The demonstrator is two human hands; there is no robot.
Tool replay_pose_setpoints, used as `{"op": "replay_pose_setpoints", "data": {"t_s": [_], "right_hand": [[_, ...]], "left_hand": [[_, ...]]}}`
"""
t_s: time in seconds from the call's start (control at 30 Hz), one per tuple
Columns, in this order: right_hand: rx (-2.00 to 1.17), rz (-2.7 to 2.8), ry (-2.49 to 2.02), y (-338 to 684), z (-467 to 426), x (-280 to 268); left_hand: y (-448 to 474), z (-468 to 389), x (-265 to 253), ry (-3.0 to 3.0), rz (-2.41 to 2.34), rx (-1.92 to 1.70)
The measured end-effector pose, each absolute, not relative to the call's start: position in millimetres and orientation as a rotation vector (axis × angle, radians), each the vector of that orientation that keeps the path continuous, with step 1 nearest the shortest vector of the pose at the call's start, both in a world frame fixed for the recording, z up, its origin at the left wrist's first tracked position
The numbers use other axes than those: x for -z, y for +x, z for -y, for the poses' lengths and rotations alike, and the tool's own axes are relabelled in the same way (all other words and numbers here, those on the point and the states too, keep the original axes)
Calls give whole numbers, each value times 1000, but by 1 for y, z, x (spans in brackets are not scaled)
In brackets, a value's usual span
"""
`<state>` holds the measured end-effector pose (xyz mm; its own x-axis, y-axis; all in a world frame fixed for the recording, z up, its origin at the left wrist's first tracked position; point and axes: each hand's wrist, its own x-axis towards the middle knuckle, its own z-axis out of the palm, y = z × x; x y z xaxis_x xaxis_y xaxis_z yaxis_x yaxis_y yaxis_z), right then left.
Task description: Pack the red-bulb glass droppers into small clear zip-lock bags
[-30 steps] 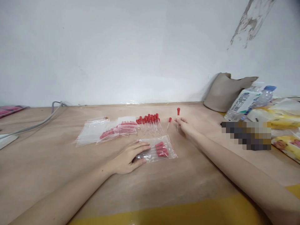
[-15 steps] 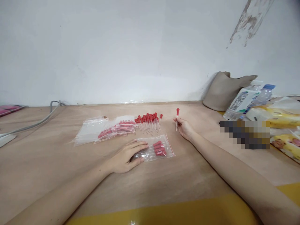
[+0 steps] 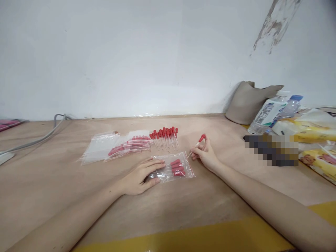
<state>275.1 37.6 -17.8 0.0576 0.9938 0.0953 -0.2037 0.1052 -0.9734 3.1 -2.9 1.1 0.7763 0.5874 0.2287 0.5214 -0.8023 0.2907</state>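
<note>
My left hand (image 3: 141, 176) lies flat with fingers apart on the closed end of a clear zip bag (image 3: 165, 176). Inside that bag are several droppers with red bulbs (image 3: 177, 168), bulbs toward the right end, where a red-striped edge shows. Just right of this edge, my right hand (image 3: 206, 154) pinches a single dropper (image 3: 201, 138), tilted with its red bulb up and its thin tip pointing down-left toward the bag's edge. Behind the bag lies a pile of loose red-bulbed droppers (image 3: 165, 134).
Left of the pile are filled bags of droppers (image 3: 131, 144) and a stack of flat clear bags (image 3: 98, 147). A grey cable (image 3: 44, 140) runs at far left. On the right stand a grey-brown container (image 3: 244, 105), plastic bottles (image 3: 267, 115) and yellow packets (image 3: 320, 157).
My right hand has moved nearer the bag's right edge, and its dropper has gone from upright to tilted. My left hand stays on the bag. The view has shifted slightly.
</note>
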Motion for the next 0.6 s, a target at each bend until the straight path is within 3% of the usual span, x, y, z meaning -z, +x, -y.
{"op": "replay_pose_setpoints", "data": {"t_s": [0.6], "right_hand": [[-1360, 934, -905, 265, -25, 17]], "left_hand": [[2, 3, -1, 2750, -850, -433]]}}
